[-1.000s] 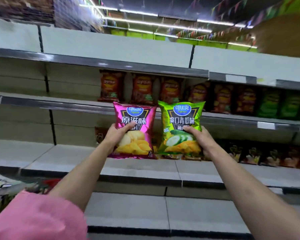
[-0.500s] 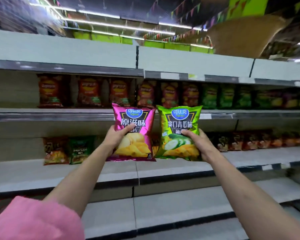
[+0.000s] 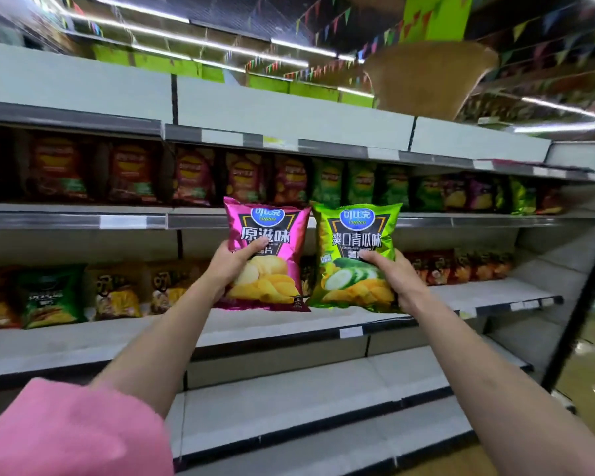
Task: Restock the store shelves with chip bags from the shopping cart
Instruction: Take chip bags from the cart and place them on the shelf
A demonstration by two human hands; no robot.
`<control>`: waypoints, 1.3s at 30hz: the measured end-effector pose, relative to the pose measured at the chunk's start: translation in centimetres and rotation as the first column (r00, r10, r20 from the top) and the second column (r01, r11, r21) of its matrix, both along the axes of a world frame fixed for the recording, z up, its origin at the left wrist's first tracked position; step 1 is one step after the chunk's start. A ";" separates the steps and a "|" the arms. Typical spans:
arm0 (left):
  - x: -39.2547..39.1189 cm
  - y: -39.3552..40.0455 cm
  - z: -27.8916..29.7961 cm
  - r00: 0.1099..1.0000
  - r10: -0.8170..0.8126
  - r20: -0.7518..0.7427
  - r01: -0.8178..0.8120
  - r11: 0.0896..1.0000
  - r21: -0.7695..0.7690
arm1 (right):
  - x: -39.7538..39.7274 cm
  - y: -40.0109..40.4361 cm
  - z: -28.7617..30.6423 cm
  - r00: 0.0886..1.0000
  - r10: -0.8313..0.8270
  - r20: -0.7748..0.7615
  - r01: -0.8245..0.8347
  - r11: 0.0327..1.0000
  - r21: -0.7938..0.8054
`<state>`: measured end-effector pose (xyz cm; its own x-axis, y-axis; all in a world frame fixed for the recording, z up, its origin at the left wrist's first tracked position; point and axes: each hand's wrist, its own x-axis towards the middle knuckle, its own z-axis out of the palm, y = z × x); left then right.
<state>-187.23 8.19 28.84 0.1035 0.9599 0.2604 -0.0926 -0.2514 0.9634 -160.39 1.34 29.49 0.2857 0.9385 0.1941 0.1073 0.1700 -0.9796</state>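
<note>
Your left hand gripped a glossy magenta foil chip bag printed with yellow crisps, and your right hand gripped a shiny lime-green foil chip bag showing cucumber slices. You held both upright, side by side, just above the pale grey metal shelf.

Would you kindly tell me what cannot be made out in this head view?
- Bags on upper shelf: labels blurred, dim.
- Fingers of left hand and right hand: behind pink bag and green bag.
- Shopping cart: out of frame.
</note>
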 end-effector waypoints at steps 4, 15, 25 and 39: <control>5.2 1.1 0.7 0.998 -0.054 -0.040 0.054 0.999 0.007 | 5.2 -0.5 -0.3 0.994 -0.113 -0.008 0.113 0.993 0.013; 23.0 7.0 -0.2 0.966 -0.258 -0.010 0.257 0.965 -0.058 | 20.0 -0.4 -0.8 0.961 -0.269 -0.072 0.267 0.963 -0.026; 39.3 15.0 1.5 0.915 -0.403 0.039 0.404 0.913 -0.052 | 33.9 4.3 2.5 0.929 -0.369 0.002 0.369 0.929 0.030; 53.9 20.3 1.3 0.849 -0.523 -0.080 0.520 0.852 -0.055 | 48.8 9.6 -0.5 0.901 -0.424 -0.085 0.425 0.905 -0.012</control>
<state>-133.36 28.52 30.15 0.6122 0.7656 0.1977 -0.1160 -0.1604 0.9802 -111.60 10.97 28.97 0.6724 0.7233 0.1574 0.0881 0.1329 -0.9872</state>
